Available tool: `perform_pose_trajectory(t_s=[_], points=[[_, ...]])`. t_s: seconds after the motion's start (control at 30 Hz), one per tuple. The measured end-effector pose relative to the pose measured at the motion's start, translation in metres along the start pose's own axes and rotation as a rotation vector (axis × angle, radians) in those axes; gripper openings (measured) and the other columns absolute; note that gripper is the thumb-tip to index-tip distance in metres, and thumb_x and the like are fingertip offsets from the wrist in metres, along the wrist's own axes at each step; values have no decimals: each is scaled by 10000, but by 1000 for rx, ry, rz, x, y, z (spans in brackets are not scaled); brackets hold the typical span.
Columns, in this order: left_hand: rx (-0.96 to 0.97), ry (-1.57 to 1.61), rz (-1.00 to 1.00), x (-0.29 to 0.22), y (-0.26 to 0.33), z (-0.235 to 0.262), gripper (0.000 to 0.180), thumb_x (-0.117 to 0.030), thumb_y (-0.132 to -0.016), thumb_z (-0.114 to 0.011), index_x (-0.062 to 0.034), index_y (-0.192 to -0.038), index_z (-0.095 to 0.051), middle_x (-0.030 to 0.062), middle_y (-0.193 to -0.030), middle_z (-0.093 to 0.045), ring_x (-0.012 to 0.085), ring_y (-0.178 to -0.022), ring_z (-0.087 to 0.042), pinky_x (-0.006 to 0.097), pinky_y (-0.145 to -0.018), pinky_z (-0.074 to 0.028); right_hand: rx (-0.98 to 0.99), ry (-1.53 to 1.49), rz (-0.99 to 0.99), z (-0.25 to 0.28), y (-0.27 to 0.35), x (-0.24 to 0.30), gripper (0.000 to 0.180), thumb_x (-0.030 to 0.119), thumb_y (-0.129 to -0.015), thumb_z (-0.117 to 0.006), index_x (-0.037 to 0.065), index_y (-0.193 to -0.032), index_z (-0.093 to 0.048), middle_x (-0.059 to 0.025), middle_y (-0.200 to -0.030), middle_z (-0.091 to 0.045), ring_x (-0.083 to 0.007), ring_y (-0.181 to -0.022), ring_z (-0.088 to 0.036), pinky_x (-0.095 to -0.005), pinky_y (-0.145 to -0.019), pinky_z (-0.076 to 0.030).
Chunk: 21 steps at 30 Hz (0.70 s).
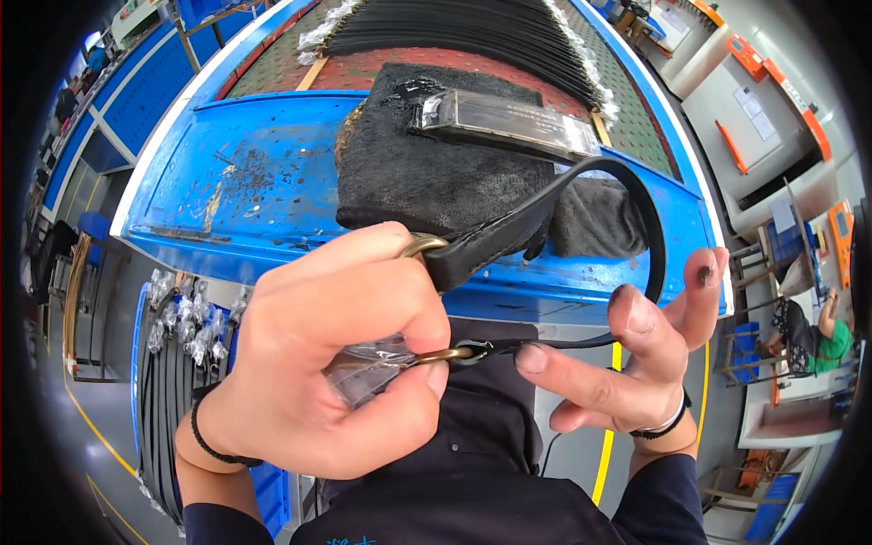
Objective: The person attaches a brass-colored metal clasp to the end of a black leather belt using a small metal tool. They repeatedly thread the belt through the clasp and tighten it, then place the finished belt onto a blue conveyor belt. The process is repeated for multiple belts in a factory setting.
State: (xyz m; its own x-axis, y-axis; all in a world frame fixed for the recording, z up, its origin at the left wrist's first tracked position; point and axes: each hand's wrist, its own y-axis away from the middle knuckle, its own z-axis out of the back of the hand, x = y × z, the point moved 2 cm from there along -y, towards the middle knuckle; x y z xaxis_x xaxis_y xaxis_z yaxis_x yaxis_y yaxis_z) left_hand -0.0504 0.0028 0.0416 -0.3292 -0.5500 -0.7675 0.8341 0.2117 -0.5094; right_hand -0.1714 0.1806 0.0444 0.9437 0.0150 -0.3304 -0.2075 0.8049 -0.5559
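Hands close to the camera, over the near edge of a blue workbench (272,182). Left hand (336,363) curled tight, thumb and fingers pinching a brass-coloured buckle (427,245) wrapped in clear plastic film (363,377); ring of the buckle showing above the forefinger and again near the thumb tip. Black leather belt (509,232) running from that buckle up and right, looping in a wide arc past the right edge of the bench and coming back along the underside toward the thumb. Right hand (636,363) spread loose, fingers apart; forefinger tip touching the thin lower run of the belt just beside the buckle, middle fingers resting against the inside of the loop, fingertips stained dark. Black band on the left wrist, pale and dark bands on the right wrist.

Farther on the bench: black fuzzy pad (436,163), with a dark bar in a clear wrapper (504,123) lying across its far right corner. Beyond it, a row of black belts (454,32) laid side by side. Low to the left, more wrapped belts (182,345) hanging in a bunch. Far right, another person (808,336) in green seated.
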Motion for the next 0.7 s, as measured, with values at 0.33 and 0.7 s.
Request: perform_pose_trajectory(t_s=[0.33, 0.7], points=[[-42, -233, -191, 3, 8, 10, 157, -114, -536, -622, -57, -649, -528, 87, -617, -496, 182, -552, -452, 273, -487, -327, -512, -350, -730, -16, 62, -51, 229, 176, -876, -417, 58, -926, -608, -89, -1224, -460, -342, -1238, -295, -485, -1005, -216], [-77, -282, -279, 11, 11, 2, 150, -69, -562, -627, -52, -689, -549, 96, -670, -517, 200, -560, -462, 285, -487, -339, -327, -280, -649, -5, 64, -40, 334, 183, -877, -359, -23, -739, -581, -163, -936, -582, -324, -1000, -513, -494, -973, -279]])
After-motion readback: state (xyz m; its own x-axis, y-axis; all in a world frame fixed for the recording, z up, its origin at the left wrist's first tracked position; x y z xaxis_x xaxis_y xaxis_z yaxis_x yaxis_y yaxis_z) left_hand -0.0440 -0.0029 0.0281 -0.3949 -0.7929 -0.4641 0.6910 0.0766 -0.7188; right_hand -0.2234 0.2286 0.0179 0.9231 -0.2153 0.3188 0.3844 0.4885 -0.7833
